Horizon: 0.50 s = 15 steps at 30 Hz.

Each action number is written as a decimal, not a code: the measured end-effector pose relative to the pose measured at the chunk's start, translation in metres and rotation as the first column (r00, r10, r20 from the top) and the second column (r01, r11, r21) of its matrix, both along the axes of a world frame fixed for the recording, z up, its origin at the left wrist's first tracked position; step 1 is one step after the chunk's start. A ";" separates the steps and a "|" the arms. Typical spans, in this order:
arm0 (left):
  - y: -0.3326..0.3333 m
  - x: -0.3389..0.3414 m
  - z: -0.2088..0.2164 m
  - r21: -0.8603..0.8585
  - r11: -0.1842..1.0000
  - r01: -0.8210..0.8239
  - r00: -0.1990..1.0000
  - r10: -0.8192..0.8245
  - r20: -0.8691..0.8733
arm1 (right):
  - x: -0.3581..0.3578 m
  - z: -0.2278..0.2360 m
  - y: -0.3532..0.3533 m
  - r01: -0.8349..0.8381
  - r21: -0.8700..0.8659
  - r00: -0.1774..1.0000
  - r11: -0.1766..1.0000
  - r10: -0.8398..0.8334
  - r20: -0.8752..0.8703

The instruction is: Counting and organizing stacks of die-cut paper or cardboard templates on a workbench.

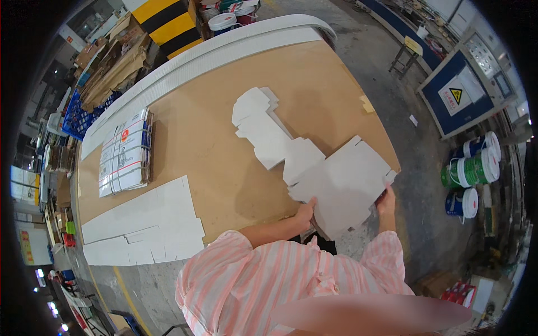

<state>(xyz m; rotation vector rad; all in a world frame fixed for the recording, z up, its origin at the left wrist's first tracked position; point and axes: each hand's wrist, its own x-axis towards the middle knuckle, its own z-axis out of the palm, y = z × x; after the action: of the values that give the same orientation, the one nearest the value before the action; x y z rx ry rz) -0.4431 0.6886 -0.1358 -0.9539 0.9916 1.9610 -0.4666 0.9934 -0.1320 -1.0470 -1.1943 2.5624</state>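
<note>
So we've got both hands on a notched white card at the near right corner of the desk, part of it jutting out past the near edge. Our left hand is at its left edge, thumb lying over the rim and the other fingers mostly tucked out of sight. Our right hand has the right edge, fingers bent in around it, so neither looks spread wide; we can't tell how hard either one is squeezing. Also can't tell if the card rests on the desk or sits a bit above it. Its far left side meets a straggly row of smaller white pieces running off toward the middle. Over on the left there's a strapped bundle, with a long white sheet lying nearer us.
</note>
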 end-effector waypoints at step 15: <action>0.185 -0.009 -0.028 0.578 0.780 0.238 0.939 -0.336 0.067 | -0.204 0.026 0.149 -0.604 0.274 0.797 0.749 0.574 0.188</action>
<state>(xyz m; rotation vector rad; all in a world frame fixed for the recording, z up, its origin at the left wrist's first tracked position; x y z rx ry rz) -0.4525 0.8735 -0.1639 -0.5706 0.3811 1.7225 -0.6710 1.1422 -0.1058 -0.8055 -2.1874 2.5887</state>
